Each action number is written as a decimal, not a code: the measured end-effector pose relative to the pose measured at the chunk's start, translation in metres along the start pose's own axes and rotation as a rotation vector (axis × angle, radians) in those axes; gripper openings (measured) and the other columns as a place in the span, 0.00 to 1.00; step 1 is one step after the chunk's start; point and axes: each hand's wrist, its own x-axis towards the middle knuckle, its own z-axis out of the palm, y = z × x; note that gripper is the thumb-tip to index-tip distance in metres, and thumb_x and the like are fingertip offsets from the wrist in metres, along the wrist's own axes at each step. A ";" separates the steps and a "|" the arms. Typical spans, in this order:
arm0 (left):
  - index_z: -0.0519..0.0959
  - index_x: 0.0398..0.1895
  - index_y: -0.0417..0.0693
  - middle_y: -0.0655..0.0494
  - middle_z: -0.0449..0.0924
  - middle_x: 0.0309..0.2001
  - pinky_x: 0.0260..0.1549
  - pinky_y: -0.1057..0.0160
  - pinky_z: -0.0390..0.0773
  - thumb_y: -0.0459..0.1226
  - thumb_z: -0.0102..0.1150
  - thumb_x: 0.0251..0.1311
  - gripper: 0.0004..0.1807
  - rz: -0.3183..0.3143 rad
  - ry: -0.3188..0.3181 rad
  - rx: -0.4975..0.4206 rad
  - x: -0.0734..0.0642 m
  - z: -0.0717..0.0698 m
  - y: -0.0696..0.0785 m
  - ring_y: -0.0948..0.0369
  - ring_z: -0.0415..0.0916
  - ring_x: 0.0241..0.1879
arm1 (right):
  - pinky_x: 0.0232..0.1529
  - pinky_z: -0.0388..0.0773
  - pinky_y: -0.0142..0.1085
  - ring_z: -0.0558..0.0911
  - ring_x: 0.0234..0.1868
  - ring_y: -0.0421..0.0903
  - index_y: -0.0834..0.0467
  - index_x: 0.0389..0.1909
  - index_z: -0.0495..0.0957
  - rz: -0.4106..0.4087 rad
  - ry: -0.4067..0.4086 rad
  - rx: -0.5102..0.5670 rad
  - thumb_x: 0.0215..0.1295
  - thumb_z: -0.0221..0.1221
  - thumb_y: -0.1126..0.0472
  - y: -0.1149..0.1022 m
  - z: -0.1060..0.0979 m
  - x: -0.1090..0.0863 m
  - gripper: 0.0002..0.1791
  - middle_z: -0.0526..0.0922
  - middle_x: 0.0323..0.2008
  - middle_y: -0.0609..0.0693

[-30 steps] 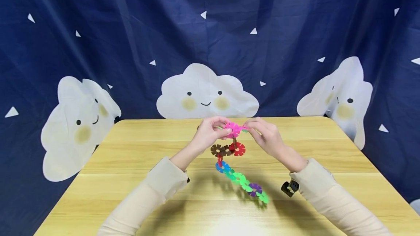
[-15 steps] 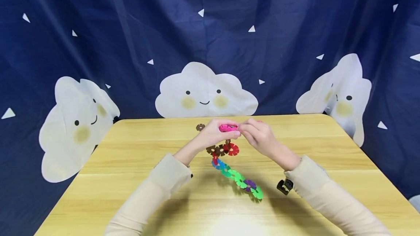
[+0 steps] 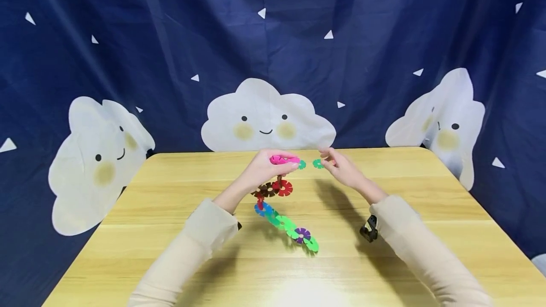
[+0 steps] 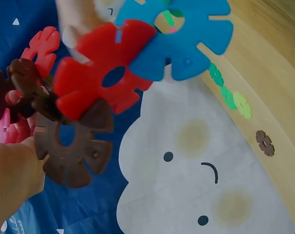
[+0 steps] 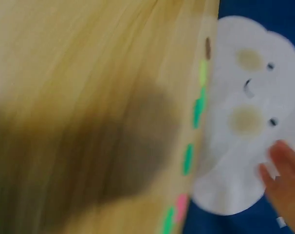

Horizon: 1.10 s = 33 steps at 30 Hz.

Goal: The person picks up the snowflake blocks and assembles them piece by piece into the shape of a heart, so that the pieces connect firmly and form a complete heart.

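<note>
My left hand (image 3: 268, 165) pinches the pink flower-shaped disc (image 3: 285, 160) at the top of a chain of interlocking snowflake discs. Brown discs (image 4: 72, 146), red discs (image 4: 101, 73) and a blue disc (image 4: 186, 41) follow on from it. Further down hang green discs (image 3: 286, 224), a purple disc (image 3: 303, 235) and a bright green end disc (image 3: 312, 244). My right hand (image 3: 343, 169) is apart from the chain, over the far part of the table, its fingers loosely bent around nothing. It overlaps a loose green disc (image 3: 317, 163) in the head view.
Loose discs lie in a row along the table's far edge: a brown disc (image 5: 208, 48), a yellow-green disc (image 5: 203, 73), several green discs (image 5: 188, 158) and a pink disc (image 5: 180, 207). Behind the wooden table (image 3: 384, 269) hangs a dark blue curtain (image 3: 170, 60) with cloud prints.
My right hand, earlier at the pink disc beside my left hand, has let go and drawn off to the right. My left hand has shifted left with the whole chain.
</note>
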 end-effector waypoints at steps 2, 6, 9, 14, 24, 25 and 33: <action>0.79 0.47 0.42 0.52 0.80 0.28 0.24 0.67 0.73 0.39 0.62 0.54 0.17 -0.008 0.007 -0.002 -0.002 -0.002 0.001 0.59 0.71 0.24 | 0.51 0.70 0.53 0.73 0.51 0.64 0.69 0.60 0.60 0.141 -0.145 0.062 0.66 0.49 0.65 0.012 0.005 0.001 0.23 0.70 0.53 0.70; 0.79 0.47 0.42 0.50 0.81 0.31 0.23 0.68 0.73 0.39 0.62 0.54 0.17 -0.003 0.010 0.005 -0.004 -0.004 0.001 0.60 0.70 0.23 | 0.59 0.59 0.58 0.61 0.59 0.71 0.73 0.65 0.48 0.259 -0.317 0.095 0.67 0.47 0.65 0.028 0.015 0.002 0.30 0.56 0.62 0.74; 0.79 0.47 0.42 0.51 0.81 0.31 0.24 0.67 0.73 0.39 0.61 0.54 0.17 0.009 0.012 0.012 -0.005 -0.005 0.001 0.61 0.71 0.23 | 0.62 0.53 0.57 0.58 0.62 0.70 0.73 0.66 0.44 0.278 -0.356 0.071 0.66 0.46 0.66 0.035 0.021 0.004 0.32 0.51 0.64 0.73; 0.79 0.46 0.43 0.52 0.81 0.33 0.23 0.67 0.73 0.39 0.61 0.54 0.16 0.023 0.036 0.004 -0.005 -0.008 0.001 0.61 0.71 0.24 | 0.64 0.50 0.55 0.55 0.64 0.67 0.72 0.66 0.44 0.286 -0.400 -0.012 0.66 0.45 0.68 0.040 0.030 0.009 0.32 0.51 0.65 0.72; 0.79 0.48 0.43 0.51 0.82 0.37 0.24 0.67 0.74 0.40 0.61 0.55 0.17 0.030 0.043 0.007 -0.008 -0.010 0.004 0.60 0.74 0.26 | 0.47 0.73 0.48 0.77 0.44 0.59 0.73 0.58 0.63 0.230 -0.389 -0.097 0.64 0.50 0.68 0.039 0.029 0.011 0.22 0.77 0.42 0.67; 0.78 0.48 0.43 0.51 0.82 0.38 0.24 0.67 0.74 0.40 0.61 0.55 0.18 0.032 0.043 0.009 -0.009 -0.010 0.004 0.61 0.74 0.26 | 0.41 0.75 0.44 0.78 0.37 0.54 0.73 0.57 0.64 0.229 -0.390 -0.106 0.63 0.52 0.68 0.039 0.029 0.011 0.22 0.78 0.35 0.63; 0.78 0.48 0.41 0.47 0.81 0.35 0.22 0.68 0.72 0.38 0.61 0.55 0.18 0.041 0.018 -0.019 -0.009 -0.008 0.003 0.61 0.71 0.24 | 0.37 0.70 0.38 0.69 0.31 0.46 0.69 0.49 0.70 0.239 -0.468 -0.211 0.56 0.62 0.63 0.037 0.033 0.001 0.22 0.72 0.30 0.55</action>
